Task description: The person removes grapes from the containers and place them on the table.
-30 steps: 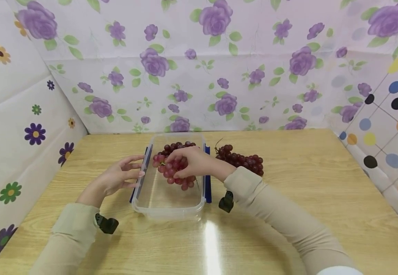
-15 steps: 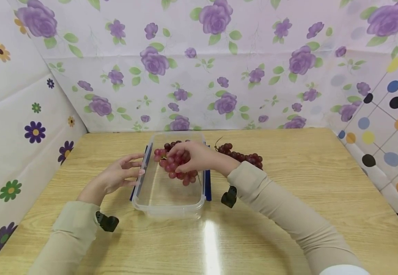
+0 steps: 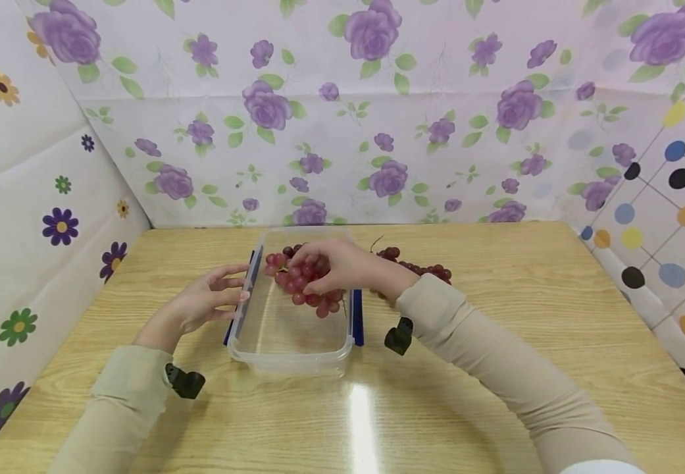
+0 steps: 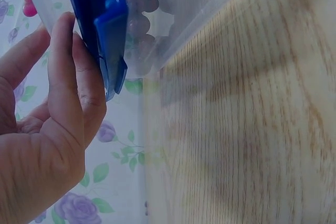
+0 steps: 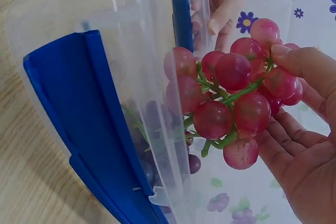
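Observation:
My right hand (image 3: 345, 266) pinches a bunch of pinkish-red grapes (image 3: 291, 282) between thumb and fingers over the clear plastic food container (image 3: 289, 361). In the right wrist view the bunch (image 5: 231, 72) shows green stems and overlaps the container's rim. Darker grapes (image 3: 288, 251) lie inside at the far end, partly covered by my right hand. My left hand (image 3: 206, 301) is at the container's left side, fingers extended and touching the rim. Beside those fingers, the left wrist view shows a blue clasp (image 4: 107, 19) hanging from the edge.
A second dark bunch of grapes (image 3: 437, 271) lies on the wooden table (image 3: 496, 316) right of the container, partly behind my right wrist. Another blue clasp (image 3: 358, 322) folds down on the container's right side. Flower-printed sheets (image 3: 330, 131) border the table.
My right hand has shifted slightly right and away from me, carrying the pinkish-red grapes with it. The left hand and the container stay in place.

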Available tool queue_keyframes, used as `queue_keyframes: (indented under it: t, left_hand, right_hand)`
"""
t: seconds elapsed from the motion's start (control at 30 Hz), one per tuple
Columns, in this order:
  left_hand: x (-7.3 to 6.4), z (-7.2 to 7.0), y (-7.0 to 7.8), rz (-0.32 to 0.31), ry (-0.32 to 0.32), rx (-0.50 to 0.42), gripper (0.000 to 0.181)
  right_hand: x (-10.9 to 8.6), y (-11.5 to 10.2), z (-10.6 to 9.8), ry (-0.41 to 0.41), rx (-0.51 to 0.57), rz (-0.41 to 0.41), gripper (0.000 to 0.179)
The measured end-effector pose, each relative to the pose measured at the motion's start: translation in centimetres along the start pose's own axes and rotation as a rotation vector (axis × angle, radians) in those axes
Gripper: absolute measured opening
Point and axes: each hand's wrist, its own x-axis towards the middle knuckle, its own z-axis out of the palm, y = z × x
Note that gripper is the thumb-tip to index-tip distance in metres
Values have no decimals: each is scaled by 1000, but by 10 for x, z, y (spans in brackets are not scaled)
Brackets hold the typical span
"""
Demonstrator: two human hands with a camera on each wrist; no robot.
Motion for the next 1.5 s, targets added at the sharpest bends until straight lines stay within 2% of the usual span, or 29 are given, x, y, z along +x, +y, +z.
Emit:
queue_keyframes:
  t: [0.37,0.97,1.5]
  left_hand:
    - [0,0,1,-6,2,11,75]
    - [1,-1,0,-10,5,3,75]
    - [0,0,1,-3,-4,3,75]
  right_hand:
    - [-6,-9,-11,16,-64,-15,35]
    - [-9,-16,-21,26,-45,-2,37]
    - [-22,-19,-33,50,18,11,39]
